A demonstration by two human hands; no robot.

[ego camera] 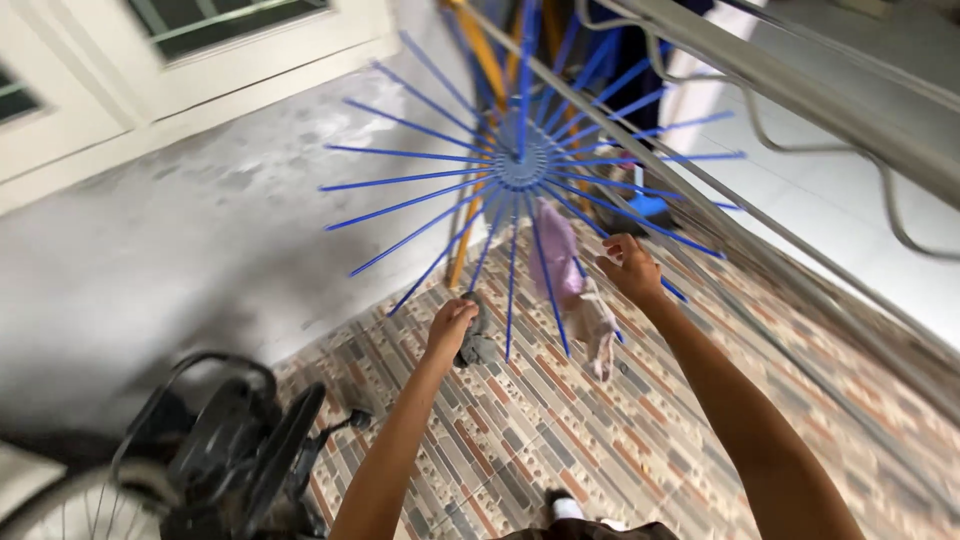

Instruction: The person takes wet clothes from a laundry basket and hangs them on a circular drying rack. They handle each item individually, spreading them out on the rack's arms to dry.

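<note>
So the big blue spoked drying rack point(520, 160) hangs overhead. Under its hub dangles a pink cloth point(562, 258), long axis vertical, just left of the right hand point(630, 268), whose grip is half-open on a spoke. Left hand point(452, 325), lower, is closed around a small dark sock point(478, 335).

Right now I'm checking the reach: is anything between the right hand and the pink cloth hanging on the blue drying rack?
Nothing solid blocks it. The right hand is raised just right of the pink cloth, with only a thin blue spoke of the rack running between them. The left hand grips a dark grey cloth farther left.
</note>
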